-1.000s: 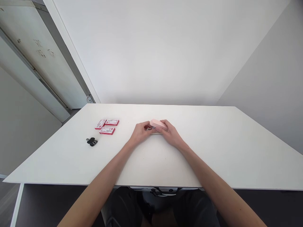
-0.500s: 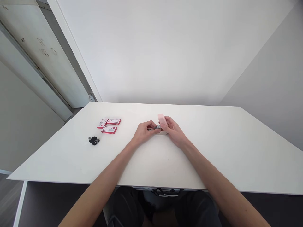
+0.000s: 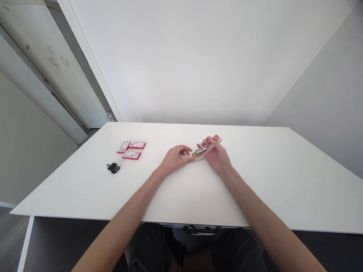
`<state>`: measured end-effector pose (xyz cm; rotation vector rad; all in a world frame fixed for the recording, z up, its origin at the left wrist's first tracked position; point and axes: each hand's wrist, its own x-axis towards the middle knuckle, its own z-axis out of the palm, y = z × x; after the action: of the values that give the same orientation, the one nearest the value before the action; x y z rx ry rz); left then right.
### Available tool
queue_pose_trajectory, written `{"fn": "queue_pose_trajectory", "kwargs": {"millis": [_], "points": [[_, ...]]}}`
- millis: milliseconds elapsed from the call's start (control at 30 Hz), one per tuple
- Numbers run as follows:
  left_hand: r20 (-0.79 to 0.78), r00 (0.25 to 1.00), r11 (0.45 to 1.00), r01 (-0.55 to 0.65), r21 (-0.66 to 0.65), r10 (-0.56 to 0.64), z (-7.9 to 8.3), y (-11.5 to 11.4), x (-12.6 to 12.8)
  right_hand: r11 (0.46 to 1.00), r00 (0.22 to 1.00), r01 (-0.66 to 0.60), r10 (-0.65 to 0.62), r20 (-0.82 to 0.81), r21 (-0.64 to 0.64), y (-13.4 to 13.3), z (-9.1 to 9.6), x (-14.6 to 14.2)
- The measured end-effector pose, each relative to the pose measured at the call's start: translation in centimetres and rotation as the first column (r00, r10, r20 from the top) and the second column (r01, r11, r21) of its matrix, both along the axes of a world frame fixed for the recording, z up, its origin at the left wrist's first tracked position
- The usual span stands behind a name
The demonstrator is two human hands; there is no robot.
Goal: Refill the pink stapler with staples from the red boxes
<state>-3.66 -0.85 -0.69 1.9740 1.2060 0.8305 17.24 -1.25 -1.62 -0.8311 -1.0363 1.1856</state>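
Note:
A stapler with a pink top arm [image 3: 210, 150] and a cream base [image 3: 197, 159] is spread wide, with its metal staple magazine [image 3: 201, 150] showing between the two. My right hand [image 3: 220, 158] is closed around the pink arm, which tilts up to the right. At the base's left end is my left hand [image 3: 176, 158]. Its thumb lies along the base, and its fingers are curved and apart from the thumb, with a gap between. Part of the base is hidden behind that thumb.
Three red-and-white small boxes [image 3: 131, 155] lie grouped on the left of the white table [image 3: 283, 181]. A black staple remover [image 3: 114, 168] sits just in front of them. Behind the table's far edge rises a white wall [image 3: 193, 60].
The stapler has been spread wider, its pink arm swung right and tipped back by my right hand. My left fingers have come away from the metal magazine and loosened.

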Motion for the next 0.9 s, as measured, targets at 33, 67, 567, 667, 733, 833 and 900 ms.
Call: {"fn": "queue_pose_trajectory", "kwargs": {"millis": [33, 67, 567, 667, 733, 833, 900], "points": [[-0.008, 1.0, 1.0, 0.005, 0.005, -0.005, 0.0, 0.0, 0.0, 1.0, 0.999, 0.018, -0.019, -0.042, -0.012, 0.1, -0.1, 0.1], [-0.011, 1.0, 1.0, 0.006, 0.006, -0.006, 0.0, 0.0, 0.0, 0.999, 0.995, 0.033, -0.036, -0.094, -0.031, 0.3, -0.1, 0.3], [-0.006, 0.995, 0.993, -0.102, 0.068, 0.102, -0.1, 0.1, 0.2, 0.844, 0.853, 0.503, -0.52, -0.048, -0.186, 1.6, -2.0, 2.6], [0.002, 0.994, 0.991, -0.113, 0.073, 0.113, -0.1, 0.1, 0.2, 0.824, 0.838, 0.544, -0.542, 0.058, -0.161, 1.5, -2.2, 2.5], [0.0, 0.993, 0.991, -0.116, 0.07, 0.117, -0.1, 0.0, 0.2, 0.827, 0.835, 0.55, -0.539, 0.111, -0.121, 1.4, -2.3, 2.5], [0.007, 0.993, 0.99, -0.118, 0.075, 0.117, -0.1, 0.0, 0.2, 0.826, 0.819, 0.56, -0.542, 0.188, -0.057, 1.1, -2.0, 2.3], [0.018, 0.994, 0.99, -0.113, 0.078, 0.112, -0.1, 0.0, 0.2, 0.823, 0.801, 0.568, -0.546, 0.248, -0.024, 0.8, -1.7, 2.1]]}}
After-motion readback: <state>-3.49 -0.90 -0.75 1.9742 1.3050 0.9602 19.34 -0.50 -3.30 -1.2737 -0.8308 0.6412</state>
